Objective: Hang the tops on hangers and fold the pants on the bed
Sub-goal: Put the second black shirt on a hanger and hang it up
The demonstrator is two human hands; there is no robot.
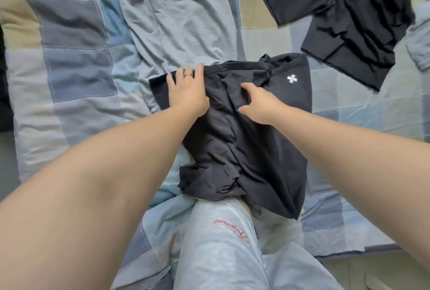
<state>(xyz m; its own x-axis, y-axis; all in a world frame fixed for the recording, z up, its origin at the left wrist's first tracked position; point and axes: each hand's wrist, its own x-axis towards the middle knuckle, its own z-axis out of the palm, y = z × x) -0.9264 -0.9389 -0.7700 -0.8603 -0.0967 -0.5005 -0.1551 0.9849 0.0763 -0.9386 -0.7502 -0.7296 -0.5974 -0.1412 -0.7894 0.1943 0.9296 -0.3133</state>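
Note:
A dark navy garment [256, 145] with a small white cross mark lies bunched on the bed in front of me, its near end draped over my knee. My left hand [186, 90], wearing a ring, lies flat with straight fingers on the garment's upper left corner. My right hand [258, 101] is on the cloth's middle, fingers curled into a fold of the fabric. A light grey-blue garment [172, 15] lies spread out beyond the dark one. Black garments [344, 17] lie at the upper right. No hanger is visible.
The bed carries a patchwork cover [76, 66] of blue, grey and beige squares. My knee in light grey trousers [221, 247] with red stitching rests on the bed's near edge. A pale blue cloth [420, 40] lies at the right edge. Something dark lies at the left edge.

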